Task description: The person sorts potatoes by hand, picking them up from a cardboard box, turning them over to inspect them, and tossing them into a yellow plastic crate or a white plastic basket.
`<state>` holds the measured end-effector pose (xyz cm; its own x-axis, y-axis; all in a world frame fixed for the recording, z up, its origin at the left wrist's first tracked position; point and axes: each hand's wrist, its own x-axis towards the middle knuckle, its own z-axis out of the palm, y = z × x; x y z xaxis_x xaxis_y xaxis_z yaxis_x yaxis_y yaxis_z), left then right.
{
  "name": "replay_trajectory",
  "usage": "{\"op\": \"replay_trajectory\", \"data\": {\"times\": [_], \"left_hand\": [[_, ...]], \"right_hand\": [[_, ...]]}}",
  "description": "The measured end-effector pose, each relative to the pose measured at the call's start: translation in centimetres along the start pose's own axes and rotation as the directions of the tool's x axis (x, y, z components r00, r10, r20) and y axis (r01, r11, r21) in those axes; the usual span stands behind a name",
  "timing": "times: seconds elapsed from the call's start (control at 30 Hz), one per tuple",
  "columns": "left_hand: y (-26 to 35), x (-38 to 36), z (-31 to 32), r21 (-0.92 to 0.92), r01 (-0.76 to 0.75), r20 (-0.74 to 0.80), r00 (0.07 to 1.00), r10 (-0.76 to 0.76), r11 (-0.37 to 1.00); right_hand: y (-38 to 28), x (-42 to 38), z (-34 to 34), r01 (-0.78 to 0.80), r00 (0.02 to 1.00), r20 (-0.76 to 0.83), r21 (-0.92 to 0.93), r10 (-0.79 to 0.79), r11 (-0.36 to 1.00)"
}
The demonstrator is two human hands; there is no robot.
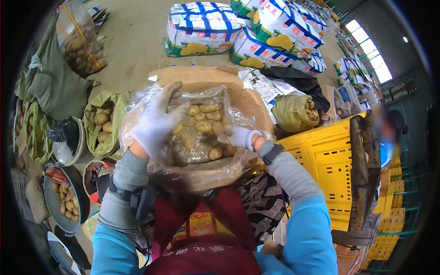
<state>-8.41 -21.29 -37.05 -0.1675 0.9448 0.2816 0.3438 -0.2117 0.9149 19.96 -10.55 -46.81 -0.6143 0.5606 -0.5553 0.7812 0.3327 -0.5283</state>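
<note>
A cardboard box (197, 75) lined with clear plastic (201, 176) stands in front of me, with several potatoes (203, 126) lying inside. My left hand (158, 117), in a white glove with dirty fingertips, is over the box's left side, its fingers apart and nothing seen in them. At the right side of the box is my right hand (236, 137), also gloved, with its fingers bent close beside the potatoes. Whether it holds a potato is hard to make out.
Printed white bags (204, 30) are stacked beyond the box. A yellow crate (321, 169) stands at the right, near a green sack (293, 112). On the left are an open potato sack (105, 121) and a basin (75, 220). A person (387, 133) is at the far right.
</note>
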Motion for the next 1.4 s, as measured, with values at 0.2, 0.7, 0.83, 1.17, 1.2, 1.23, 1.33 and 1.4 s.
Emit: {"op": "replay_trajectory", "data": {"times": [0.2,0.7,0.83,1.17,1.2,1.23,1.33,1.4], "left_hand": [[1.6,0.6,-1.7,0.053,0.14,0.002,0.99,-0.14,0.989],[-0.1,0.8,-0.1,0.104,0.019,0.062,0.998,-0.026,0.994],[-0.8,0.1,1.4,0.367,0.01,0.199,0.976,-0.089,0.93],[2.6,0.0,4.1,-0.613,0.675,0.597,0.736,-0.318,0.41],[2.7,0.0,4.1,-0.587,0.695,0.617,0.716,-0.326,0.416],[2.5,-0.1,4.0,-0.558,0.716,0.638,0.693,-0.335,0.419],[0.6,0.0,5.0,-0.66,0.708,0.665,0.706,-0.243,0.253],[-0.9,0.6,5.3,-0.721,0.674,0.65,0.738,-0.181,0.161]], "right_hand": [[9.5,11.6,8.0,-0.025,0.838,0.329,-0.774,0.435,0.633],[4.8,7.6,1.9,-0.278,0.96,-0.027,-0.195,0.278,0.941],[-3.8,1.9,-2.1,0.018,0.947,-0.313,-0.163,-0.069,0.986],[-10.0,-3.3,-1.9,0.616,0.453,-0.872,0.154,-0.187,0.773],[-9.0,-2.6,-1.9,0.566,0.555,-0.829,0.317,-0.067,0.761],[-7.7,-1.8,-2.1,0.498,0.649,-0.759,0.474,0.05,0.727],[-6.2,-0.8,-1.8,0.596,0.709,-0.7,0.658,0.083,0.46],[-8.5,-0.9,-1.8,0.676,0.548,-0.836,0.441,-0.003,0.59]]}}
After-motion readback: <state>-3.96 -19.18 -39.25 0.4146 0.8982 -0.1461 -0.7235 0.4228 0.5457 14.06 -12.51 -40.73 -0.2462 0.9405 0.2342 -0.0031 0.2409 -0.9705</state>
